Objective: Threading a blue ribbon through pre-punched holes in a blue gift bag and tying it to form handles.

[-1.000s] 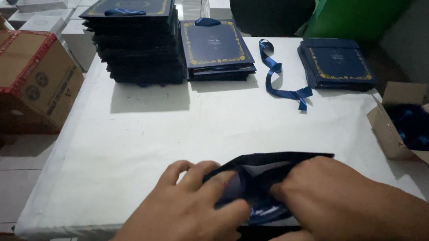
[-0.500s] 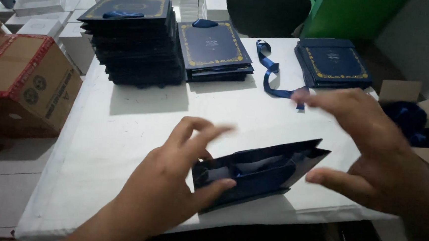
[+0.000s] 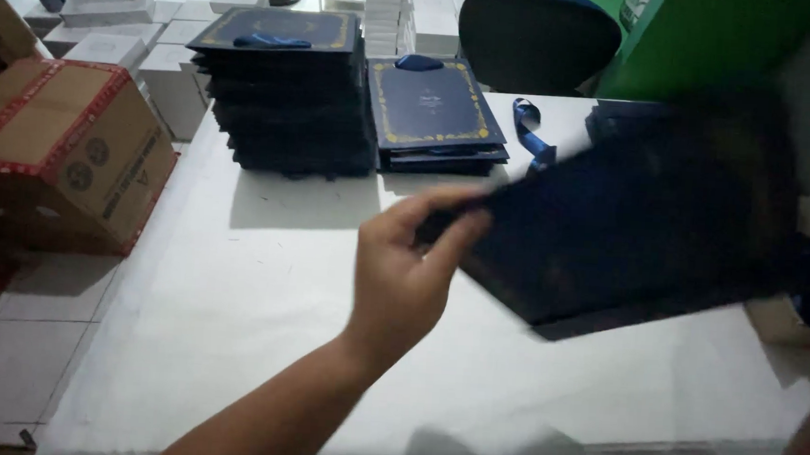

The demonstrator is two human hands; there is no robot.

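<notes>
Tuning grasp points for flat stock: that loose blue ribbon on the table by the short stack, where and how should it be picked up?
Probably at the upper loop of the ribbon, pinched from above. It lies flat and thin on the white table, so nothing stands up to grab sideways; the loop is its widest, clearest part. The lower tail runs toward the blurred dark bag, so it is less free. Come in from the short stack side.

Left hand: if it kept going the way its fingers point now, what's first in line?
The left hand already pinches the edge of the blurred dark blue bag. Fingers point up and right, so past the bag the blue ribbon on the white table likely comes first; depth is unclear.
</notes>
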